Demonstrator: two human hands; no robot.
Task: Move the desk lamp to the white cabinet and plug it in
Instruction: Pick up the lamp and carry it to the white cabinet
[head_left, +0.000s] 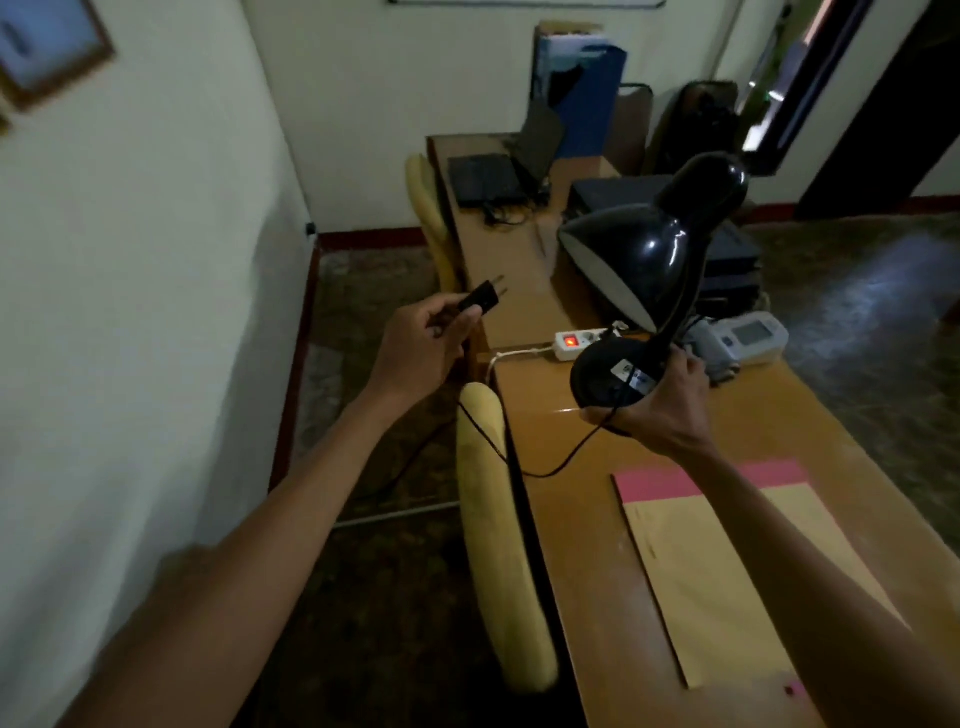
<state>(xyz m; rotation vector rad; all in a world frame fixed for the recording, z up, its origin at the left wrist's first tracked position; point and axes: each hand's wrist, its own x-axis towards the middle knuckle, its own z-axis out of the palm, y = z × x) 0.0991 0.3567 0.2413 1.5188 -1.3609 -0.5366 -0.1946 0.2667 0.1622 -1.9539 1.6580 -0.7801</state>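
A black desk lamp (649, 254) is lifted above the wooden desk (769, 415), tilted, with its shade facing left and down. My right hand (660, 410) grips its round base from below. My left hand (421, 348) is out over the floor left of the desk, closed on the lamp's black plug (120, 298), whose two prongs point up and right. The black cord (550, 467) sags from the base across the desk edge and over a chair back. No white cabinet is in view.
A white power strip (582, 343) with a lit red switch lies on the desk behind the lamp. A brown envelope (727, 571) and pink sheet (675, 478) lie near me. Yellow chair backs (498, 545) line the desk's left side. A laptop, printer and white device sit farther back.
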